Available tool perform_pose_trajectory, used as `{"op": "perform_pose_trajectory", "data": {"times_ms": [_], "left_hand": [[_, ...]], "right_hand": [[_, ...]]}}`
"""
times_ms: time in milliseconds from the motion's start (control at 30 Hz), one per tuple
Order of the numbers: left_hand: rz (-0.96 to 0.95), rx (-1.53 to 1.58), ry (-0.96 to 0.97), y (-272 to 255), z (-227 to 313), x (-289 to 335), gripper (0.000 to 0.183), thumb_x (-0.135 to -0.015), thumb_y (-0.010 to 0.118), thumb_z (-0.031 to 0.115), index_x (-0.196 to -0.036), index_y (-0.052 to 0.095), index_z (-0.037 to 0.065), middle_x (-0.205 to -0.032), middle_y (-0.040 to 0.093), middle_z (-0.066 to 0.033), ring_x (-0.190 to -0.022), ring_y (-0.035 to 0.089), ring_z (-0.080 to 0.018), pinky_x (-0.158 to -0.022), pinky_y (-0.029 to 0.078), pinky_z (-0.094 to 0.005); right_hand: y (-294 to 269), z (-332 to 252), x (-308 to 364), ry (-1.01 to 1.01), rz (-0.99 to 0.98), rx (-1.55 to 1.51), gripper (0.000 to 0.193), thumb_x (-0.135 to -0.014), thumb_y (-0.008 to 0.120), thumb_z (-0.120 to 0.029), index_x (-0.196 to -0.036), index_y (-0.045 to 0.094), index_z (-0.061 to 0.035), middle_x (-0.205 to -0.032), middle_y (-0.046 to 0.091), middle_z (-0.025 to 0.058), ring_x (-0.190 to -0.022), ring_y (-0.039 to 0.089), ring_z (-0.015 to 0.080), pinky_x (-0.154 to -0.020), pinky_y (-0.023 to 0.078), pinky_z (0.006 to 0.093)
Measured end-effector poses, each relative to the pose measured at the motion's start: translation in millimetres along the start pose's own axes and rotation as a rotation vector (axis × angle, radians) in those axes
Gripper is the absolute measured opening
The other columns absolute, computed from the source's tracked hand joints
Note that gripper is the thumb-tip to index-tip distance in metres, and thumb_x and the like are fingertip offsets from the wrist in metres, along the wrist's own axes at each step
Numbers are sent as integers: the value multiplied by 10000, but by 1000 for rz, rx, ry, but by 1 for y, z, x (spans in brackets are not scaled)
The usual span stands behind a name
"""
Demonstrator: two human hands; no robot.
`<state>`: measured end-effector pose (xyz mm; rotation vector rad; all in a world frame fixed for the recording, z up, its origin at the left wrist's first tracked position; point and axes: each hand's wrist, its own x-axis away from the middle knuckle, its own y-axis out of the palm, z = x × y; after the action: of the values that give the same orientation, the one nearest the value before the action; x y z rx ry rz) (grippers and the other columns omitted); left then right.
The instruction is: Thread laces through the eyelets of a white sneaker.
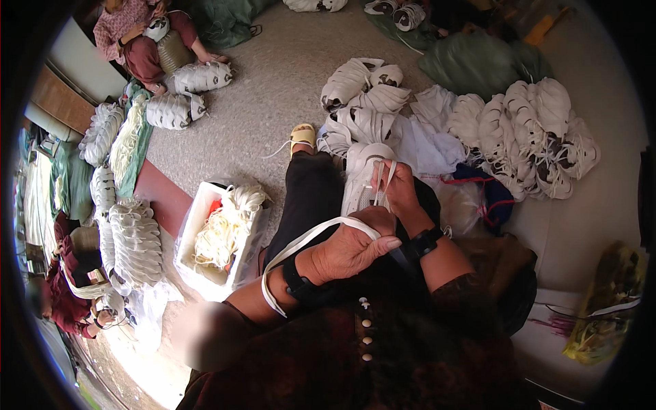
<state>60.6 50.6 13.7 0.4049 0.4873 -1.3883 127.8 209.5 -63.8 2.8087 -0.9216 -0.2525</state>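
A white lace-up shoe (357,186) rests against my thighs, its toe pointing away from me. Beside its opening, my right hand (403,195) pinches a white shoelace that rises in a narrow loop from the eyelets. My left hand (348,251) is curled at the near end of the shoe, its thumb pointing right. A long flat end of shoelace (290,251) passes over this hand and hangs down across my left forearm. The left fingertips are partly hidden behind the hand and the shoe.
On my left stands a white bin (193,222) of loose cream laces. Bundled white shoes (365,102) lie ahead, and a larger pile of shoes (523,133) sits to the right. Shoe stacks (133,239) line the far left. Two other people work at the left.
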Motion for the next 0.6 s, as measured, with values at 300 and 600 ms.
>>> {"op": "perform_pose_trajectory", "data": {"times_ms": [300,600], "left_hand": [[601,579,-248,-99,14,73,429,-953,373,359,-608,345,105,-595,337,-17,-616,379,-158,-754,363,-335],[1353,846,-529,-222,-48,310,521,-911,334,542,-546,263,177,-529,186,49,-471,215,-111,-410,186,-241]], "right_hand": [[-35,-52,49,-196,-238,762,330,-774,663,-170,-598,462,23,-520,382,88,-487,381,155,-484,323,312],[-126,-65,132,218,421,418,320,-795,651,-210,-601,537,18,-486,421,70,-480,367,104,-474,308,289]]}}
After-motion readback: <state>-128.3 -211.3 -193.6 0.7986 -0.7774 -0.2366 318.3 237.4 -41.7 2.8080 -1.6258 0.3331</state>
